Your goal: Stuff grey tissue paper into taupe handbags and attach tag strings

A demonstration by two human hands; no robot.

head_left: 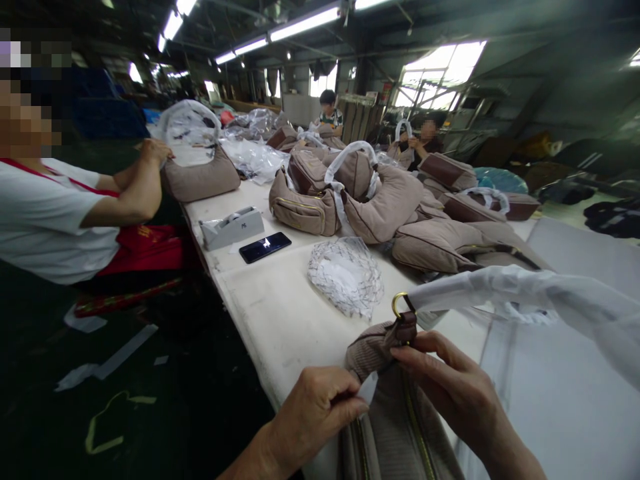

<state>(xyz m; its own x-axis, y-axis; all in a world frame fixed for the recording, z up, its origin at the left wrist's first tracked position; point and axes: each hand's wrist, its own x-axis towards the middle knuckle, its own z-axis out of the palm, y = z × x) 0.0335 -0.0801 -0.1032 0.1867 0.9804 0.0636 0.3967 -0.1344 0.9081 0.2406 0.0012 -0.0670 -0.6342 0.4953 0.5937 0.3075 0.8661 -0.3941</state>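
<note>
A taupe corduroy handbag (389,427) with gold zippers lies at the table's near edge, right in front of me. My left hand (317,410) pinches a small white slip (369,388) between thumb and forefinger, beside the bag's top end. My right hand (453,383) grips the bag with thumb and fingers just below its dark leather tab (406,330). A gold ring (399,305) passes through that tab. From there a strap wrapped in white tissue (505,287) arches off to the right. The lower part of the bag is cut off by the frame.
Several similar bags (385,203) are piled across the table (270,307). Closer are crumpled clear plastic (345,277), a black phone (265,247) and a grey tape dispenser (233,228). At left, a co-worker (55,220) handles another bag (203,177); two people sit farther back.
</note>
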